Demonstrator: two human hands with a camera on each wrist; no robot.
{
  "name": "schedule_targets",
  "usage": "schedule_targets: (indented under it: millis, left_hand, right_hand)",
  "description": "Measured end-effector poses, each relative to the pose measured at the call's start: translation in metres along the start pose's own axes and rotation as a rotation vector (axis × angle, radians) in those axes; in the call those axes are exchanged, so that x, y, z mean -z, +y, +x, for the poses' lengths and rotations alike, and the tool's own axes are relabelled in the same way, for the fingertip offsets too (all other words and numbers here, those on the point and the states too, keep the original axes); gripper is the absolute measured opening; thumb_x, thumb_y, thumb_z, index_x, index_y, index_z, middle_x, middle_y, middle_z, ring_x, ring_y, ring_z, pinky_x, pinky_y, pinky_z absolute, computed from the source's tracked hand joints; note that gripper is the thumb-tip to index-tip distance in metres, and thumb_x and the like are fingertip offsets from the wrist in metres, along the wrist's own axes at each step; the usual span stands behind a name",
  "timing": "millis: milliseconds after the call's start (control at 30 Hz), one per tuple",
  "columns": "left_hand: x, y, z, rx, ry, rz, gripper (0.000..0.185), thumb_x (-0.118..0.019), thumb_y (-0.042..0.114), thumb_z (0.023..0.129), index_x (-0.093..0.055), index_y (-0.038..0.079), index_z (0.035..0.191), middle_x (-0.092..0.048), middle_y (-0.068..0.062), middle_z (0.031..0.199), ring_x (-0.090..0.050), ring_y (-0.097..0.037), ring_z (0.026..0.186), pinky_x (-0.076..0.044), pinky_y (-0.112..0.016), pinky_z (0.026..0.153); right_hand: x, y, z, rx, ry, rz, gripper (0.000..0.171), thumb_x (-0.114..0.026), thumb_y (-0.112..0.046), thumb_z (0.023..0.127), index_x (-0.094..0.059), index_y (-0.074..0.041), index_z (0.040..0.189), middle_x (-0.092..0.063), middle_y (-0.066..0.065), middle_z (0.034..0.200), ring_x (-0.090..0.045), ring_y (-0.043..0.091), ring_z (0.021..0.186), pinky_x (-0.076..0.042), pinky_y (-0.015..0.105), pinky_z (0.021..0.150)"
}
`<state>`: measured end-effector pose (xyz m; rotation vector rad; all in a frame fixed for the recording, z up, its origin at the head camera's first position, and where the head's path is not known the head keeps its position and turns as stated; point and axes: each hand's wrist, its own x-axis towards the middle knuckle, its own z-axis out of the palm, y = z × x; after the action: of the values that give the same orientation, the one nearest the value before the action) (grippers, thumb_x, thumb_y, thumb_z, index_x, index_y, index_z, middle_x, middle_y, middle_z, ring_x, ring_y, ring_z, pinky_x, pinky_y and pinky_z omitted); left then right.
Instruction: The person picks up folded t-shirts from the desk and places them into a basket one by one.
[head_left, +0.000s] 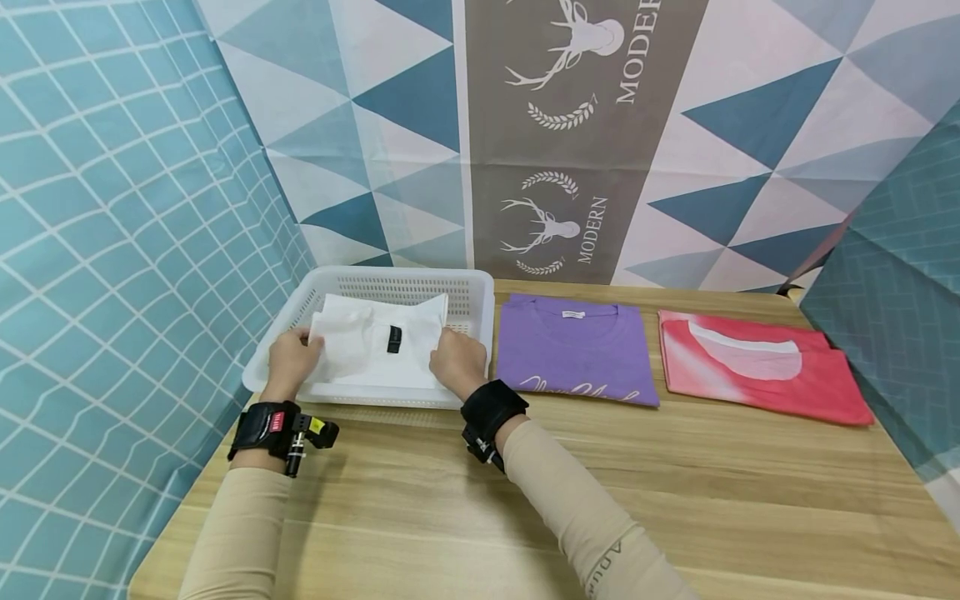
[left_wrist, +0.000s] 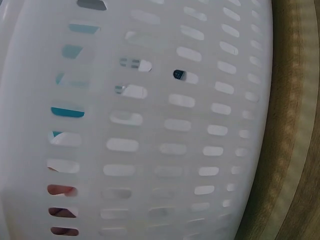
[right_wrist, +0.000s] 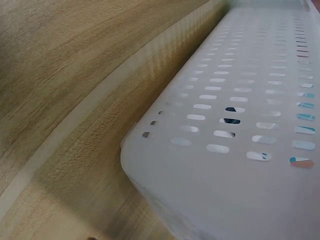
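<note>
Both hands hold a folded white cotton shirt (head_left: 378, 346) inside the white perforated plastic basket (head_left: 480, 292) at the wooden bench's (head_left: 465, 500) far left corner. The left hand (head_left: 291, 360) has its grip pinched on the shirt's left edge, and the right hand (head_left: 457, 361) has its grip curled on the right edge.

Wrist views: slotted basket (left_wrist: 165, 125) wall hides hands.

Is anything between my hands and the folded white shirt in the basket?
Nothing visible: the left hand and right hand each grip a side of the folded white shirt inside the white slotted plastic basket.
</note>
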<state>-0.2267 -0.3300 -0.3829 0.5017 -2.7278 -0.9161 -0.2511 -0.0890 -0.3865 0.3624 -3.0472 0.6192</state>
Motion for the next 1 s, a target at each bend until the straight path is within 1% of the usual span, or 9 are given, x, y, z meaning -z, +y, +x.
schedule_targets:
  millis: [100, 300, 500, 600, 667, 767, 867, 900, 1000]
  left_hand:
    - [0.0002, 0.0006, -0.0003, -0.001, 0.003, 0.002, 0.036, -0.047, 0.012, 0.096, -0.058, -0.016, 0.117, -0.061, -0.033, 0.105, -0.057, -0.038, 0.088, -0.043, -0.035, 0.070]
    - [-0.0010, -0.0003, 0.0000, 0.016, 0.002, -0.005, 0.037, -0.046, 0.012, 0.096, -0.057, -0.016, 0.118, -0.062, -0.035, 0.113, -0.060, -0.043, 0.098, -0.049, -0.045, 0.080]
    - [-0.0017, 0.0002, -0.0001, 0.040, -0.012, -0.015, 0.039, -0.047, 0.014, 0.097, -0.056, -0.013, 0.123, -0.062, -0.034, 0.118, -0.062, -0.043, 0.105, -0.051, -0.046, 0.085]
    - [-0.0012, 0.0009, -0.0011, 0.045, -0.023, -0.015, 0.041, -0.046, 0.015, 0.098, -0.054, -0.013, 0.126, -0.060, -0.034, 0.122, -0.060, -0.044, 0.111, -0.051, -0.049, 0.089]
    - [-0.0010, 0.0008, -0.0017, 0.051, -0.033, -0.014, 0.043, -0.044, 0.016, 0.098, -0.052, -0.013, 0.129, -0.057, -0.034, 0.126, -0.058, -0.044, 0.116, -0.049, -0.050, 0.094]
    - [-0.0007, 0.0004, -0.0023, 0.059, -0.052, -0.015, 0.045, -0.042, 0.017, 0.099, -0.047, -0.012, 0.134, -0.053, -0.033, 0.132, -0.052, -0.044, 0.124, -0.046, -0.052, 0.100]
    - [-0.0003, 0.0006, -0.0022, 0.067, -0.058, -0.026, 0.046, -0.041, 0.018, 0.100, -0.046, -0.011, 0.135, -0.051, -0.033, 0.135, -0.050, -0.044, 0.127, -0.045, -0.052, 0.102]
    - [-0.0002, 0.0002, -0.0019, 0.067, -0.060, -0.032, 0.046, -0.040, 0.018, 0.100, -0.045, -0.011, 0.136, -0.051, -0.033, 0.136, -0.050, -0.044, 0.127, -0.045, -0.052, 0.102]
    - [0.0004, -0.0003, -0.0032, 0.049, -0.041, -0.051, 0.046, -0.040, 0.018, 0.100, -0.046, -0.010, 0.136, -0.052, -0.032, 0.135, -0.051, -0.045, 0.124, -0.046, -0.052, 0.100]
  right_hand:
    - [-0.0002, -0.0003, -0.0005, 0.011, -0.001, -0.001, 0.016, -0.060, -0.023, 0.093, -0.067, -0.009, 0.095, -0.069, 0.006, 0.077, -0.058, 0.016, 0.060, -0.037, 0.027, 0.046]
    - [-0.0015, -0.0001, -0.0009, 0.025, 0.008, -0.016, 0.015, -0.061, -0.022, 0.092, -0.066, -0.009, 0.095, -0.067, 0.005, 0.073, -0.054, 0.015, 0.057, -0.034, 0.026, 0.044]
    - [-0.0016, 0.0006, -0.0016, 0.031, 0.011, 0.002, 0.013, -0.060, -0.020, 0.093, -0.065, -0.008, 0.093, -0.049, 0.000, 0.060, -0.042, 0.012, 0.052, -0.030, 0.024, 0.043]
    - [-0.0017, 0.0010, -0.0019, 0.023, 0.023, 0.024, 0.011, -0.059, -0.017, 0.092, -0.065, -0.008, 0.093, -0.049, 0.000, 0.061, -0.041, 0.012, 0.052, -0.029, 0.023, 0.043]
    - [-0.0019, 0.0011, -0.0017, 0.012, 0.037, 0.042, 0.016, -0.059, -0.016, 0.092, -0.066, -0.006, 0.102, -0.057, 0.002, 0.068, -0.047, 0.013, 0.055, -0.030, 0.023, 0.044]
    - [-0.0015, 0.0010, -0.0016, -0.008, 0.052, 0.085, 0.033, -0.057, -0.016, 0.092, -0.061, -0.003, 0.123, -0.069, 0.008, 0.095, -0.061, 0.018, 0.071, -0.040, 0.026, 0.049]
    - [-0.0012, 0.0008, -0.0017, -0.025, 0.075, 0.134, 0.043, -0.057, -0.017, 0.093, -0.055, -0.004, 0.133, -0.068, 0.011, 0.118, -0.067, 0.022, 0.086, -0.049, 0.030, 0.057]
    - [-0.0007, 0.0007, -0.0022, -0.029, 0.083, 0.150, 0.043, -0.057, -0.018, 0.093, -0.055, -0.004, 0.134, -0.067, 0.011, 0.121, -0.067, 0.022, 0.085, -0.050, 0.030, 0.059]
    - [0.0021, 0.0012, -0.0049, -0.027, 0.119, 0.236, 0.042, -0.057, -0.018, 0.093, -0.055, -0.004, 0.133, -0.068, 0.013, 0.119, -0.062, 0.020, 0.071, -0.046, 0.028, 0.056]
